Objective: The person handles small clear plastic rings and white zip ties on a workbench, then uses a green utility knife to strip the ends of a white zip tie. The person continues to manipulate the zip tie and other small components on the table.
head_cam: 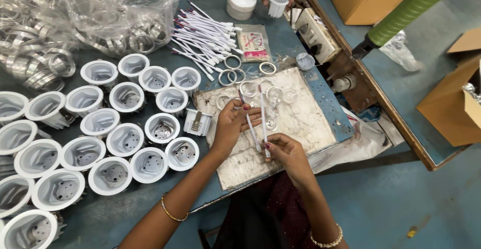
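I saw glossy white plastic housings (123,141) at left; shiny metal rings (45,63) upper left under crinkled clear bag (110,8); scuffed matt board (300,123) centre.

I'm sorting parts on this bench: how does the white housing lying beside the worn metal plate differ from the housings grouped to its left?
The lone housing lies tipped on its side, showing a metal spring clip; the grouped housings stand upright, mouths up, showing holed bases inside. The lone housing touches the worn plate; the grouped ones sit apart from it. Both are white, round and finned.
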